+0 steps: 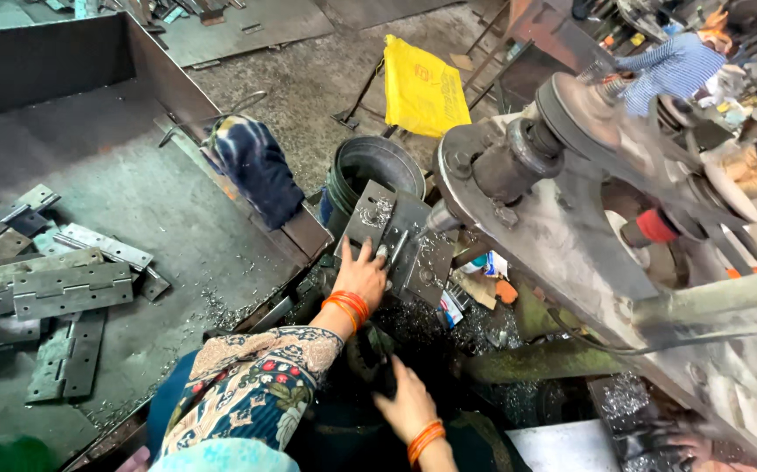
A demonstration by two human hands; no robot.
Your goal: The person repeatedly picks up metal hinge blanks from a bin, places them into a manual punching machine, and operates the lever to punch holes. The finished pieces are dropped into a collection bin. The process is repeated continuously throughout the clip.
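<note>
Lying at far left on the grey steel worktop (133, 175) is a heap of flat grey metal hinges (55, 288), several overlapping; the pile runs past the frame edge, so its extent cannot be told. Metal shavings litter the surface near it. A dark blue tie-dyed cloth (256, 170) hangs over the worktop's raised rim. Behind it sits a round dark bucket (378, 166), its base hidden, and further back a yellow plastic bag (422, 87).

Left hand (362, 275): fingers spread, palm flat, pressing on a dark metal hinge plate (396, 236) that lies on the drill press bed just beside the spindle tip. Orange bangles at the wrist. Plate partly covered by the hand.

Right hand (409, 406): lower, fingers curled about a dark object in shadow; object cannot be identified, grip partly hidden.

Grey, grimy drill press body (571, 236) fills the right half, with its lower end cut off. At upper right, a second person's blue striped sleeve (676, 70), mostly behind the machine.
</note>
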